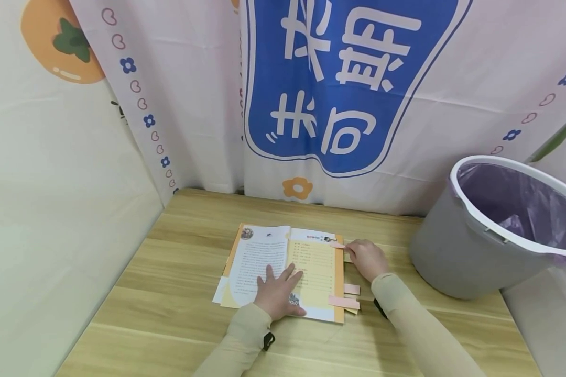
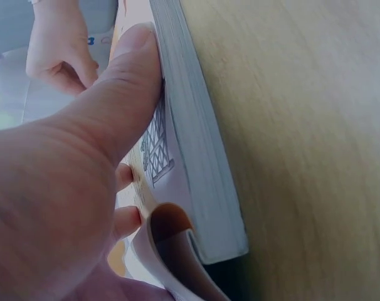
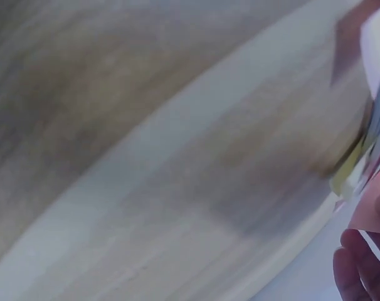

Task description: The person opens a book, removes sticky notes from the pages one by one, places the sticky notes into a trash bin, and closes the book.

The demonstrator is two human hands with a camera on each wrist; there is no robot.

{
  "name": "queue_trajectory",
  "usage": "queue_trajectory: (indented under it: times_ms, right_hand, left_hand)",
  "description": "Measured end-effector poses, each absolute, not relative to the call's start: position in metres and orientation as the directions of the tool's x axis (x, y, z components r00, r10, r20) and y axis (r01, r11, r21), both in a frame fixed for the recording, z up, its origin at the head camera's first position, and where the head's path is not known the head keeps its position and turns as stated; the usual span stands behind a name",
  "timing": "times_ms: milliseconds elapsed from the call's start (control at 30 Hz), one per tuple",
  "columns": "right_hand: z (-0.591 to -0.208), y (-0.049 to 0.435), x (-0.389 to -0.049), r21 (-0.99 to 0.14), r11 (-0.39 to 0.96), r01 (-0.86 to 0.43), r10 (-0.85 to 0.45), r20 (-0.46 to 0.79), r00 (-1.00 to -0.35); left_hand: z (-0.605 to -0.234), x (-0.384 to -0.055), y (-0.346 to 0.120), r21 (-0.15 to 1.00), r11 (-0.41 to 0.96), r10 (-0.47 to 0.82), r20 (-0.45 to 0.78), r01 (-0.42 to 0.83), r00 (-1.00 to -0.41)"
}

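Note:
An open book (image 1: 311, 262) lies on the wooden table, a white page on the left and a yellow printed page on the right. My left hand (image 1: 276, 293) rests spread across its lower middle, and in the left wrist view the thumb (image 2: 124, 94) lies along the page beside the thick page block (image 2: 199, 150). At the upper right page edge my right hand (image 1: 368, 258) pinches a pink sticky tab (image 1: 336, 244), which overlaps the page. The right wrist view shows the pink tab (image 3: 370, 204) at the fingertips. Lower down, another pink sticky tab (image 1: 344, 302) sticks out past the edge.
A grey wastebasket (image 1: 443, 246) with a white rim and purple liner stands on the table at the right. Behind the table (image 1: 151, 293) hangs a white curtain with a blue printed panel (image 1: 330, 162). A pale wall (image 1: 66, 220) borders the left side.

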State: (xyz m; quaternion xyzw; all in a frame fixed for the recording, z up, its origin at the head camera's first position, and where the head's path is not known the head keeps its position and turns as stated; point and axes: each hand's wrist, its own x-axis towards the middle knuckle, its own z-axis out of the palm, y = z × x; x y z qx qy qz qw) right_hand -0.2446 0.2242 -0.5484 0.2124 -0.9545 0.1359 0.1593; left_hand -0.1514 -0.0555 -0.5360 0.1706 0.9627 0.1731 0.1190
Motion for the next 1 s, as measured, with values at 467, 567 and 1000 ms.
queue_trajectory:
  times_ms: [467,567,1000]
  right_hand:
    - [-0.523,0.231,-0.244,-0.287,0.860,-0.423,-0.282,0.425,-0.860]
    - [-0.510,0.233,-0.241,-0.290,0.856,-0.428,-0.286,0.423,-0.860]
    - [-0.422,0.258,-0.200,-0.060,0.853,-0.518,-0.310,0.740,-0.597]
  left_hand:
    - [-0.540,-0.151,-0.055,0.380,0.875,0.383,-0.162,0.300,-0.909]
    - [-0.538,-0.151,-0.056,0.387,0.871,0.385,-0.156,0.302,-0.910]
    - [-0.536,-0.150,-0.055,0.389,0.873,0.380,-0.160,0.296,-0.911]
